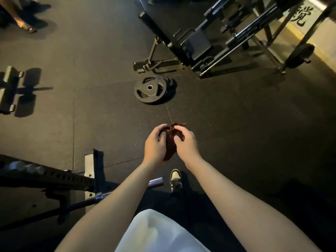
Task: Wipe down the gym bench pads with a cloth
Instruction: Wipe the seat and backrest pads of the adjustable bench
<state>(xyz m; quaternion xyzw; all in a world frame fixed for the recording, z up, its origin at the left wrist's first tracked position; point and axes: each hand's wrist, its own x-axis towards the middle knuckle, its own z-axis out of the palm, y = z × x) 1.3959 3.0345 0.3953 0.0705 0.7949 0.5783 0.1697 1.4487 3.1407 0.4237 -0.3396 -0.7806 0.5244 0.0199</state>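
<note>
A dark red cloth (170, 142) hangs bunched between my two hands, held in front of me above the black rubber floor. My left hand (154, 145) grips its left side with curled fingers. My right hand (185, 142) pinches its upper right part. A black padded bench (197, 43) on a metal frame stands at the upper right, well beyond my hands; its long back pad (156, 28) slopes up to the left.
Two stacked weight plates (151, 90) lie on the floor ahead. A rack with a barbell (154, 181) sits at the lower left. Another person's feet (27, 24) show at the top left. A machine foot (9, 90) is at the left edge.
</note>
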